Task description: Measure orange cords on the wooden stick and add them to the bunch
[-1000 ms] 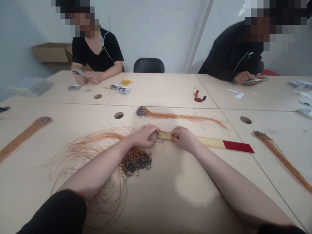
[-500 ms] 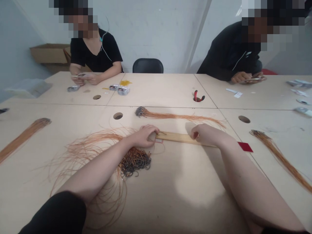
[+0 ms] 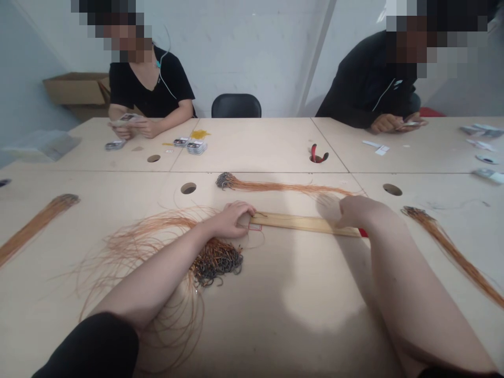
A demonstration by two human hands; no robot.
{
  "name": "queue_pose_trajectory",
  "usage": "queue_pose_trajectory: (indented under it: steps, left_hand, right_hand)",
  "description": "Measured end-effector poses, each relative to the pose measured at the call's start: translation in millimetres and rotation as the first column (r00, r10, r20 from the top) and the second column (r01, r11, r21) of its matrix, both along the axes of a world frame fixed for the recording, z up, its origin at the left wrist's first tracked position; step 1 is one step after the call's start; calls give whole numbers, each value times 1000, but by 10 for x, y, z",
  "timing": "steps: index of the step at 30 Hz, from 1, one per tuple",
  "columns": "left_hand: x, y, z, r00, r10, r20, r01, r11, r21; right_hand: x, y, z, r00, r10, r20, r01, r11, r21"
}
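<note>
A long pale wooden strip [image 3: 299, 222] lies on the table in front of me. My left hand [image 3: 234, 219] is closed round its left end, thumb below and fingers above. A short brown piece of line [image 3: 260, 214] shows on the strip beside those fingertips. Over the strip's right part is my right hand [image 3: 364, 212], fingers curled together; what they pinch, if anything, is too fine to see. Beside my left wrist lies a heap of dark fish hooks [image 3: 218, 260] with loose orange lines [image 3: 145, 231], partly hidden by my forearm.
Bundles of hooks with orange lines lie behind the strip [image 3: 283, 186], at the left [image 3: 43, 220] and at the right [image 3: 441, 239]. Red-handled pliers [image 3: 318, 154] stand in a table hole. Across the table two people [image 3: 151, 89] [image 3: 366, 79] handle small packets. A red piece [image 3: 363, 232] is by the strip's right end.
My right hand has slid rightward along the strip, towards its right end, and now covers most of the red piece. My left hand has stayed at the left end.
</note>
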State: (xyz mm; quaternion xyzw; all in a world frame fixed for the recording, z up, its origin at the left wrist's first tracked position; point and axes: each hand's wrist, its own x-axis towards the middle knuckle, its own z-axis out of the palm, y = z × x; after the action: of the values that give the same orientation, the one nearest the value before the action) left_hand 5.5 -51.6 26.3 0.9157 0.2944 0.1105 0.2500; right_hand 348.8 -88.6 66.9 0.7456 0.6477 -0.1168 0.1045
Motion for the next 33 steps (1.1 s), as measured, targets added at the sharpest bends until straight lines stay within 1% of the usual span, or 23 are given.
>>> queue_pose_trajectory:
  steps: [1, 2, 3, 4, 5, 6, 7, 8, 9, 10, 12, 14, 16, 20, 22, 24, 26, 29, 31, 33]
  left_hand:
    - [-1, 1, 1, 1000, 1, 0, -1, 1000, 0]
    - [-3, 2, 1, 1000, 2, 0, -2, 1000, 0]
    - [-4, 2, 1, 1000, 3, 0, -3, 1000, 1]
    - [-5, 2, 1, 1000, 3, 0, -3, 1000, 3]
    - [-5, 1, 2, 1000, 5, -1, -5, 1000, 6]
    - [-5, -1, 4, 1000, 8, -1, -8, 1000, 9]
    - [-3, -4, 6, 1000, 11, -2, -11, 1000, 12]
    - [-1, -7, 8, 1000, 15, -4, -15, 1000, 14]
    - [1, -10, 10, 1000, 19, -5, -19, 1000, 16]
    - [3, -13, 11, 1000, 21, -6, -21, 1000, 18]
    - [6, -12, 9, 1000, 23, -4, -23, 1000, 22]
    - [4, -3, 1, 1000, 20, 2, -20, 1000, 20]
    - [-5, 13, -17, 1000, 16, 7, -16, 1000, 10]
    - [-32, 47, -58, 998, 27, 48, -26, 999, -31]
    - [-40, 55, -68, 993, 70, 98, -65, 996, -56]
    - [-36, 52, -66, 976, 118, 181, -107, 992, -69]
    - [-17, 37, -58, 938, 145, 314, -132, 989, -60]
    - [31, -12, -58, 839, 154, 522, -161, 986, -32]
    - [68, -50, -70, 781, 175, 600, -189, 981, -40]
    - [103, -78, -91, 743, 221, 632, -215, 973, -86]
  right_hand:
    - [-127, -21, -2, 1000, 20, -15, -20, 1000, -4]
    - [-281, -43, -14, 996, 73, -45, -70, 996, 61]
    - [-452, -62, -41, 983, 166, -83, -150, 974, 172]
    - [-629, -78, -84, 957, 266, -115, -224, 930, 292]
    - [-799, -91, -142, 916, 380, -131, -304, 867, 395]
    - [-951, -100, -212, 855, 500, -134, -395, 797, 457]
    - [-1077, -107, -289, 791, 598, -128, -473, 731, 493]
    - [-1170, -112, -367, 750, 651, -117, -514, 685, 516]
    - [-1231, -116, -441, 726, 679, -107, -538, 658, 527]
    - [-1262, -119, -507, 718, 689, -97, -548, 645, 533]
    - [-1261, -120, -604, 727, 681, -84, -546, 649, 530]
    - [-1226, -113, -656, 731, 678, -73, -553, 652, 519]
    - [-1201, -102, -678, 715, 697, -51, -582, 634, 509]
    - [-1209, -90, -694, 676, 737, -2, -630, 579, 518]
    - [-1221, -93, -702, 676, 736, 10, -627, 569, 532]
    - [-1231, -97, -710, 681, 732, 24, -624, 562, 542]
    - [-1237, -99, -711, 680, 731, 47, -631, 552, 544]
    - [-1241, -98, -692, 674, 734, 82, -651, 537, 537]
    - [-1242, -100, -669, 668, 738, 96, -660, 527, 535]
    - [-1241, -106, -645, 663, 742, 102, -664, 519, 538]
